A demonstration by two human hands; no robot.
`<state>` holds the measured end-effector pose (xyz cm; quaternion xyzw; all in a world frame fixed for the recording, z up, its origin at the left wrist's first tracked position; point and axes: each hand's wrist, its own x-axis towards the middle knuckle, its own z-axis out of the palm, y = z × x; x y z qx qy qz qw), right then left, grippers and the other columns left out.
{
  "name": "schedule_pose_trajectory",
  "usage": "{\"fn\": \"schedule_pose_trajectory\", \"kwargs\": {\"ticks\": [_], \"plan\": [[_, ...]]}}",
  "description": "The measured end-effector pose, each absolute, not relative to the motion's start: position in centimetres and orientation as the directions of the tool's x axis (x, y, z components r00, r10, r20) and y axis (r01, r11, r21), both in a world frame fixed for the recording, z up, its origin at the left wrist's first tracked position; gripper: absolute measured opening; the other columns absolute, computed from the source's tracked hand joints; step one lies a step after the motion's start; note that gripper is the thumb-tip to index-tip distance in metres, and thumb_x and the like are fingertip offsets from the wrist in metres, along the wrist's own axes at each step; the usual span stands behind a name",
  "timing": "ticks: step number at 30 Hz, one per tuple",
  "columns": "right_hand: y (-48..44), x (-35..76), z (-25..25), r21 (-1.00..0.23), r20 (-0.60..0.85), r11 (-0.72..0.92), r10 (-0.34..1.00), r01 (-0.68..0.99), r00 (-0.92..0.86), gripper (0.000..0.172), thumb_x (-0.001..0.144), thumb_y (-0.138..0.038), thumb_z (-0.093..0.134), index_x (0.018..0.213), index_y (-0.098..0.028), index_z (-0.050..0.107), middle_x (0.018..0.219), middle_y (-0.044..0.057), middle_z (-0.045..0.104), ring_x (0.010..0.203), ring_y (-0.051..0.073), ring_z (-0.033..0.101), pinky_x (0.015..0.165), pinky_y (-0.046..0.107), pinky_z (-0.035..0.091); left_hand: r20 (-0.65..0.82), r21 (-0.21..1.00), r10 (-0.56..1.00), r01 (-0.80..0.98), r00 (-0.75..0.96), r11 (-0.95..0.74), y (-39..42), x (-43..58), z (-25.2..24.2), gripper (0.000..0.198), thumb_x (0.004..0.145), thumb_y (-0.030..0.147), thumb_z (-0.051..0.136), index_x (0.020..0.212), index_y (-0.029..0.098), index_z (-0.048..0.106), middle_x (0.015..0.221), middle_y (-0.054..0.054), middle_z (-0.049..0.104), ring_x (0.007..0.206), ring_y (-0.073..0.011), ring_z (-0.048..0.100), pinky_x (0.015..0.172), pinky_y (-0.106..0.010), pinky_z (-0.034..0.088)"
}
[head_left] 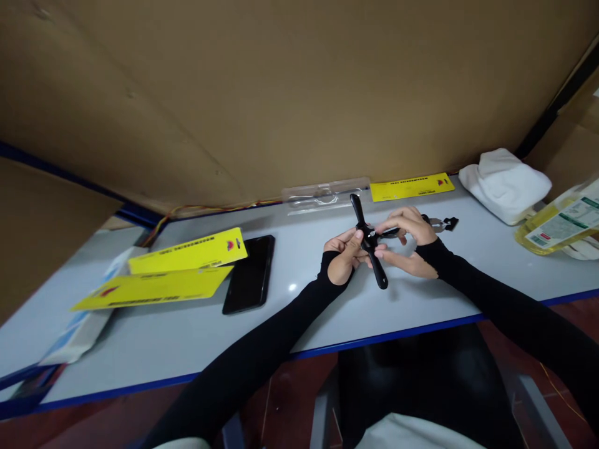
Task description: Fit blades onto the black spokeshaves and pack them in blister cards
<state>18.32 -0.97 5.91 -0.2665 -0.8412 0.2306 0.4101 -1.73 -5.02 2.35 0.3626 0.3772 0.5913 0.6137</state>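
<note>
Black spokeshave (369, 238) in front of you, held over the pale tabletop (355, 312) with its handles pointing away from and toward you. Your left hand (344, 252) grips its middle, thumb on top, probably to steady it while both handles stick out free. Your right hand (407, 242) curves in at the same centre, thumb and fingertips spread; whether they pinch anything, I cannot tell. Beyond it lies a pliers-like tool (437, 222). The yellow cards (187, 249) and smartphone (248, 277) lie well left, perhaps to leave you elbow room.
</note>
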Motion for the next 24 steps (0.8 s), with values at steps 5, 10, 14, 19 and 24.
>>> {"fn": "schedule_pose_trajectory", "kwargs": {"ticks": [5, 10, 14, 19, 24], "plan": [[-0.63, 18.75, 6.12, -0.572, 0.542, 0.763, 0.628, 0.302, -0.559, 0.031, 0.078, -0.053, 0.086, 0.078, -0.025, 0.072, 0.098, 0.007, 0.063, 0.091, 0.024, 0.052, 0.079, 0.042, 0.050, -0.038, 0.912, 0.997, -0.406, 0.070, 0.063, -5.56, -1.32, 2.49, 0.060, 0.077, 0.056, 0.089, 0.111, 0.009, 0.077, 0.085, -0.013, 0.080, 0.070, -0.0274, 0.079, 0.047, -0.028, 0.057], [-0.86, 18.48, 6.10, -0.529, 0.591, 0.783, 0.616, 0.327, -0.521, 0.023, 0.083, -0.044, 0.081, 0.095, -0.025, 0.076, 0.103, 0.008, 0.062, 0.096, 0.026, 0.052, 0.082, 0.043, 0.049, -0.031, 0.922, 0.997, -0.384, 0.072, 0.057, -5.86, -1.25, 2.43, 0.060, 0.078, 0.057, 0.088, 0.114, 0.009, 0.078, 0.093, -0.015, 0.082, 0.072, -0.0268, 0.079, 0.049, -0.029, 0.059], [-0.95, 18.61, 6.22, -0.508, 0.602, 0.812, 0.574, 0.288, -0.555, 0.025, 0.078, -0.046, 0.085, 0.076, -0.025, 0.071, 0.099, 0.007, 0.064, 0.098, 0.027, 0.051, 0.083, 0.043, 0.049, -0.033, 0.914, 0.998, -0.403, 0.047, 0.049, -5.66, -1.41, 2.52, 0.061, 0.079, 0.056, 0.088, 0.117, 0.009, 0.077, 0.100, -0.017, 0.082, 0.074, -0.0273, 0.080, 0.051, -0.030, 0.061], [-0.99, 18.90, 6.57, -0.577, 0.577, 0.745, 0.661, 0.333, -0.480, 0.031, 0.082, -0.045, 0.081, 0.104, -0.024, 0.075, 0.107, 0.009, 0.061, 0.091, 0.024, 0.052, 0.080, 0.042, 0.051, -0.020, 0.911, 0.999, -0.411, 0.043, 0.036, -5.54, -1.35, 2.73, 0.059, 0.077, 0.056, 0.090, 0.111, 0.009, 0.078, 0.100, -0.017, 0.082, 0.068, -0.0244, 0.078, 0.045, -0.027, 0.057], [-1.10, 18.69, 6.56, -0.602, 0.542, 0.764, 0.604, 0.232, -0.584, 0.031, 0.080, -0.046, 0.084, 0.068, -0.024, 0.067, 0.099, 0.008, 0.065, 0.098, 0.025, 0.051, 0.079, 0.039, 0.050, -0.029, 0.905, 0.999, -0.423, 0.034, 0.041, -5.43, -1.37, 2.46, 0.062, 0.076, 0.056, 0.090, 0.112, 0.007, 0.078, 0.087, -0.015, 0.081, 0.066, -0.0255, 0.078, 0.043, -0.025, 0.054]]}}
